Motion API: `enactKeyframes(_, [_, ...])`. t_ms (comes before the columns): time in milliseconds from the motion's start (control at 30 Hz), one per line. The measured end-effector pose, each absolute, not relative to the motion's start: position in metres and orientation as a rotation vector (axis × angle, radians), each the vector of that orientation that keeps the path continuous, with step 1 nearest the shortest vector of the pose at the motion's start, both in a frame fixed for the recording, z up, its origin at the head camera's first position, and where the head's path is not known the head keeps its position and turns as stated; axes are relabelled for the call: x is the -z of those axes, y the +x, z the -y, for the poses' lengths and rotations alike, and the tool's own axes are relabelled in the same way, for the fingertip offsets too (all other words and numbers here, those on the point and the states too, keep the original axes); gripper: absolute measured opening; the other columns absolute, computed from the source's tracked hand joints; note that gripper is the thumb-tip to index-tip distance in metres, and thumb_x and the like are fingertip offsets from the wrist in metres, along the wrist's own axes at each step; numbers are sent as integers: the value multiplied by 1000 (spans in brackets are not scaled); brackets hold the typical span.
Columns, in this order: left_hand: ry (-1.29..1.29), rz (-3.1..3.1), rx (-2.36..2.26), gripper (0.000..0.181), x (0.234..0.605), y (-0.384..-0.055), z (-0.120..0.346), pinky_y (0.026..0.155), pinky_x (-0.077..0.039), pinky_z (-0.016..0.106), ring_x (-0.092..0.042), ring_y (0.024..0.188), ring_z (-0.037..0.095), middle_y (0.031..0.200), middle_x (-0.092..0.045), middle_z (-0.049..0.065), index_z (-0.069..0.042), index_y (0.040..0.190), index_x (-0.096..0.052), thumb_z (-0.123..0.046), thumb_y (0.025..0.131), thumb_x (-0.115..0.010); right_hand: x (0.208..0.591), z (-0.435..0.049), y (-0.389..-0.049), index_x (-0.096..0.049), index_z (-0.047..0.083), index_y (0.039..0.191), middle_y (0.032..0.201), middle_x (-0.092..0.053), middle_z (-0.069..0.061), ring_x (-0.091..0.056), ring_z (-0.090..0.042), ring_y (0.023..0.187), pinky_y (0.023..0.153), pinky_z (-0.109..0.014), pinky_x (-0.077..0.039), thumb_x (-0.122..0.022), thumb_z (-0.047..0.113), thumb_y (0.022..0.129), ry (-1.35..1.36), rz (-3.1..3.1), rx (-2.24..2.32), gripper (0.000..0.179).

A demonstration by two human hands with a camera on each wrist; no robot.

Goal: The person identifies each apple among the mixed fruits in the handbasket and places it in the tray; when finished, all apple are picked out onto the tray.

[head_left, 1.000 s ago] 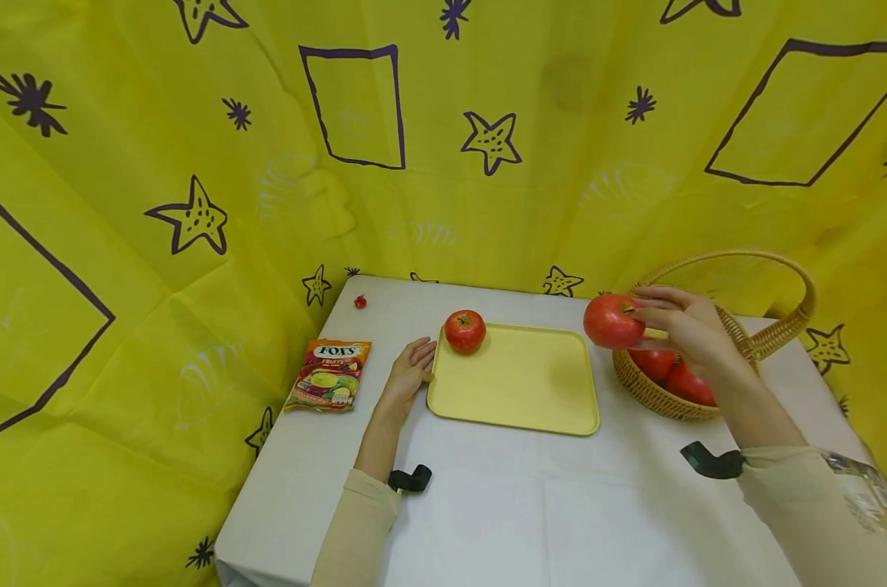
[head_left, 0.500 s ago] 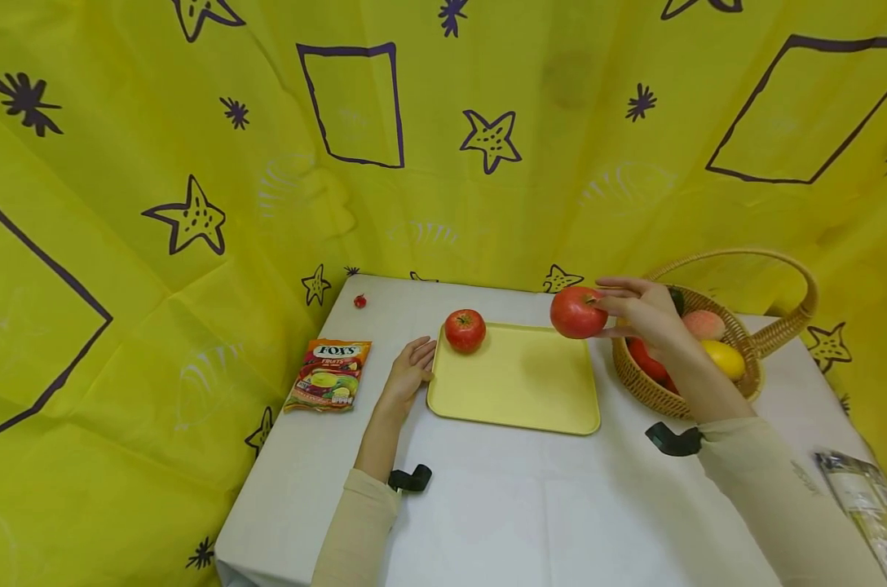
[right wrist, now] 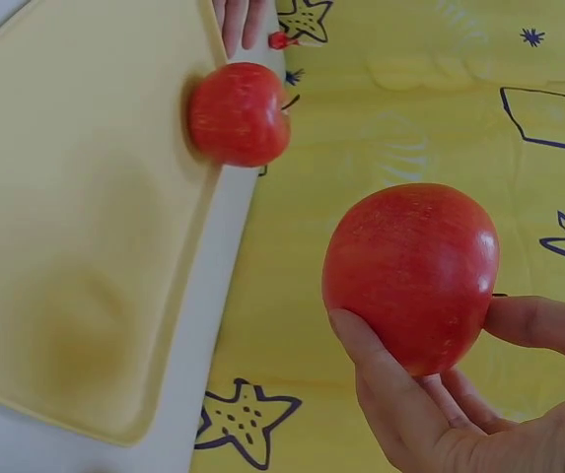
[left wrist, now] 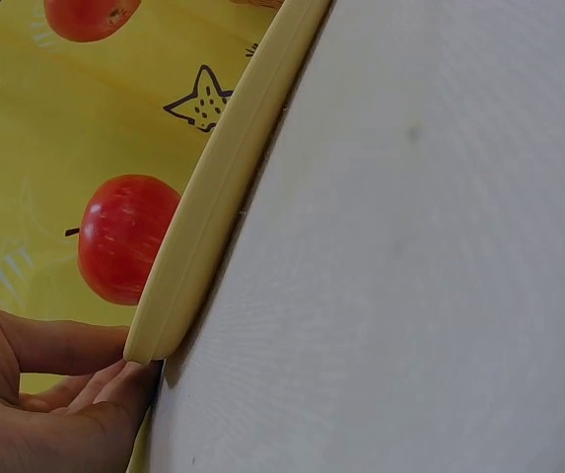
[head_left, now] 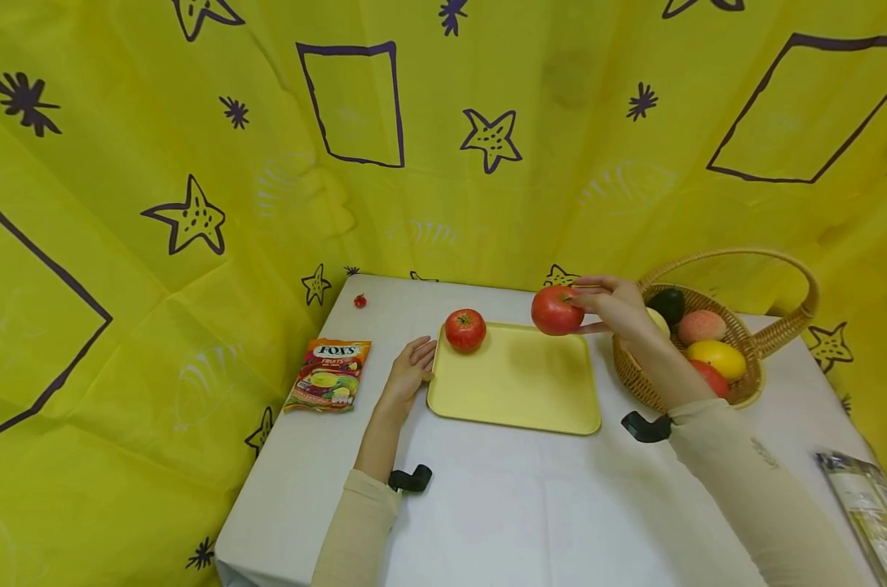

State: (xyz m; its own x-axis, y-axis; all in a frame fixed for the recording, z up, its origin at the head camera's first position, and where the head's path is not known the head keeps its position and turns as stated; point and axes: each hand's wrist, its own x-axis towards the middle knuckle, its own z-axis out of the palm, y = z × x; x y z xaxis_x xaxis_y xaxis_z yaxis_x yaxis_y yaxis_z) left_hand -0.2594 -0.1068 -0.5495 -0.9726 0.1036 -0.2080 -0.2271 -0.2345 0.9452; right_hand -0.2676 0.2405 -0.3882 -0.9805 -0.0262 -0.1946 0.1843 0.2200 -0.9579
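Note:
My right hand (head_left: 620, 310) holds a red toy apple (head_left: 557, 310) in the air over the tray's far right corner. The right wrist view shows thumb and fingers gripping this apple (right wrist: 410, 276) from its lower side. A second red apple (head_left: 465, 331) sits at the far left corner of the yellow tray (head_left: 517, 383). Beside the tray's left edge lies my left hand (head_left: 409, 375), its fairly straight fingers touching the rim. In the left wrist view, fingertips of the left hand (left wrist: 55, 384) meet the tray rim (left wrist: 203, 236); part of the hand is cut off.
A wicker basket (head_left: 637, 383) with a tall handle holds several fruits, including a yellow one (head_left: 717, 359) and a peach (head_left: 702, 327). A FOX'S candy bag (head_left: 329, 375) lies left, a small red item (head_left: 360, 301) behind it. A clear package (head_left: 865, 505) lies at the right edge.
My right hand has carried the apple leftward from beside the basket to above the tray, uncovering more fruit in the basket. The left hand and the tray have not moved.

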Motion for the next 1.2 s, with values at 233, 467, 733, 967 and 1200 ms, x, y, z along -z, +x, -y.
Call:
enactKeyframes(233, [-143,-1794,-2321,84,551,-260,106,123,-35,41,-39,151,34,160,-43,24,0,157,-38,32,80,-44,396,-231,-275,-45,-5,152,145,-52,-28,-65,-18,99,84,-51,-63,-65,12,98,139,-2319,1852,60])
enactKeyframes(467, [-135,-1791,-2327,84,550,-260,106,123,-34,41,-38,151,35,160,-42,24,1,157,-37,33,80,-44,404,-224,-283,-46,-5,150,139,-56,-25,-65,-17,96,84,-52,-63,-66,11,97,142,-2318,1844,59])
enactKeyframes(733, [-136,-1808,-2323,84,551,-259,106,123,-35,42,-39,150,36,160,-42,26,2,158,-36,33,80,-43,416,-214,-290,-46,-6,148,148,-48,-26,-63,-25,107,84,-50,-63,-67,12,97,188,-2287,1829,58])
enactKeyframes(967, [-148,-1807,-2316,83,551,-259,106,123,-35,41,-39,150,35,159,-43,25,1,157,-37,32,81,-43,429,-209,-297,-50,-4,148,146,-51,-26,-61,-33,114,85,-53,-62,-66,11,96,190,-2277,1837,57])
enactKeyframes(1200, [-146,-1814,-2307,82,550,-259,106,123,-35,42,-39,150,35,160,-42,24,1,158,-37,31,82,-43,440,-203,-302,-51,-4,147,147,-50,-27,-58,-39,119,91,-58,-59,-68,11,94,224,-2266,1821,57])
